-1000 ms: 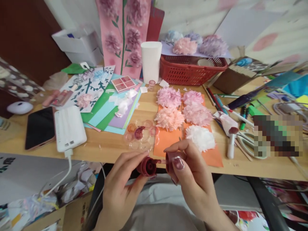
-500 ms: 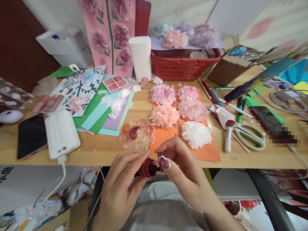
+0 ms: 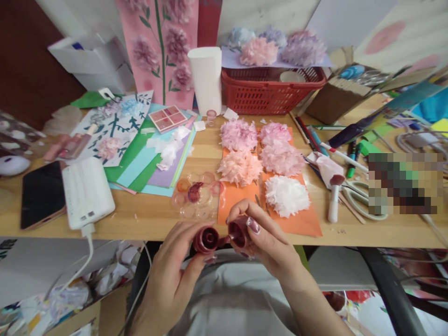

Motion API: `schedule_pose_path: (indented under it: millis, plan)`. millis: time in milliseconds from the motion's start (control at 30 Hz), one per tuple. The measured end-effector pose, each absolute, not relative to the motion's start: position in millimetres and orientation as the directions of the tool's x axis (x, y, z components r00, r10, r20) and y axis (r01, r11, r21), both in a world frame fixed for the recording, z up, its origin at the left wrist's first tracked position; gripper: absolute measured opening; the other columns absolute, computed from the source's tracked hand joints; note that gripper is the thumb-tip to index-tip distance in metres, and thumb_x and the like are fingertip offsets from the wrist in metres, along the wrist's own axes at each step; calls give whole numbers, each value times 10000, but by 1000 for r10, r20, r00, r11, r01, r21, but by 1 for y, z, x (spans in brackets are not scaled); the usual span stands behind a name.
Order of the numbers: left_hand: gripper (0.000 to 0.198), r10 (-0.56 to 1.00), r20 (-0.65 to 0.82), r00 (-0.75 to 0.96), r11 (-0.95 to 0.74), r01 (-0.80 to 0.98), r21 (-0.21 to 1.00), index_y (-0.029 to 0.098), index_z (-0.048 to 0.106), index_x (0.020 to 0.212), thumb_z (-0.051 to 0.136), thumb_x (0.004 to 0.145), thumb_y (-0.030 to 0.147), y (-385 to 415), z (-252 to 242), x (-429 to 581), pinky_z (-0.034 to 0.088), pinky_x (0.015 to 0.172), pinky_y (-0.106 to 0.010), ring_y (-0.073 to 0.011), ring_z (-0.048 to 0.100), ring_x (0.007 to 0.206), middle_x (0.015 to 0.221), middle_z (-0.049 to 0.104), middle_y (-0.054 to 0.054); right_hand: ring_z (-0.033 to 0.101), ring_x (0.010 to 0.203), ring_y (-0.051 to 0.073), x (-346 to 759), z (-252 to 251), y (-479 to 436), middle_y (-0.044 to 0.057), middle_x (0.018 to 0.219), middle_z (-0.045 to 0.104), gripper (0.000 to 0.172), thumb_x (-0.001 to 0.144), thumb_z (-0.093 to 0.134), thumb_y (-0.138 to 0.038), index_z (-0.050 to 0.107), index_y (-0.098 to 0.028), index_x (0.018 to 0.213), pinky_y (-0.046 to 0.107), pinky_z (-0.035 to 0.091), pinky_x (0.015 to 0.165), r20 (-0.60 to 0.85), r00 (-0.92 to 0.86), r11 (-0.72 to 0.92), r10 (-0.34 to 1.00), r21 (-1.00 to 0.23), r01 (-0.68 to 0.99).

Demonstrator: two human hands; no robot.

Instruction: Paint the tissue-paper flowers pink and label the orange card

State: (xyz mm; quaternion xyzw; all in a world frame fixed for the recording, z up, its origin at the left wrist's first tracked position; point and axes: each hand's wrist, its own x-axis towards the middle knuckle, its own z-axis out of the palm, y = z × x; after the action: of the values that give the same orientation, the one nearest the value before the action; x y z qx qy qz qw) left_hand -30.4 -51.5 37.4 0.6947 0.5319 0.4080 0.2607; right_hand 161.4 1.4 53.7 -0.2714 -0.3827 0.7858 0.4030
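Note:
Just in front of the table edge, my left hand grips a small dark red cosmetic bottle, its round mouth facing up and showing an inner ring. My right hand pinches the matching dark red cap, hollow side turned toward the bottle. A short applicator reaches from the cap toward the bottle's mouth; whether its tip touches the rim I cannot tell. Beyond the hands lies a clear plastic palette with dark red colour in one well. Fluffy paper flowers in pink, peach and white rest on orange paper.
Coloured papers, a power bank and a phone lie left. At the right are a makeup brush, scissors and pens. A red basket and a white container stand behind.
The cap and its applicator have come out and away from the bottle's mouth. Both pieces are now tipped so their openings face me more.

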Motion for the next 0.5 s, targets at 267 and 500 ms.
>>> schedule_pose_path:
  millis: [267,500]
  plan:
    - [255,913,196,-359,-157,134,978,237,614,1008,486,979,456,-42,17,-39,516,877,-293,-162,635,890,956,663,-19,527,606,107,164,48,3,-10,763,612,296,831,760,-435,619,-244,1007,222,403,542,-197,-394,-365,898,-835,-412]
    - [223,900,273,-339,-233,154,960,250,461,919,646,845,151,-30,15,-51,520,738,-285,-133,605,782,890,584,16,682,912,112,164,43,5,-5,1011,715,288,854,758,-192,687,-341,1089,184,556,755,-53,-222,-98,974,-976,-197]
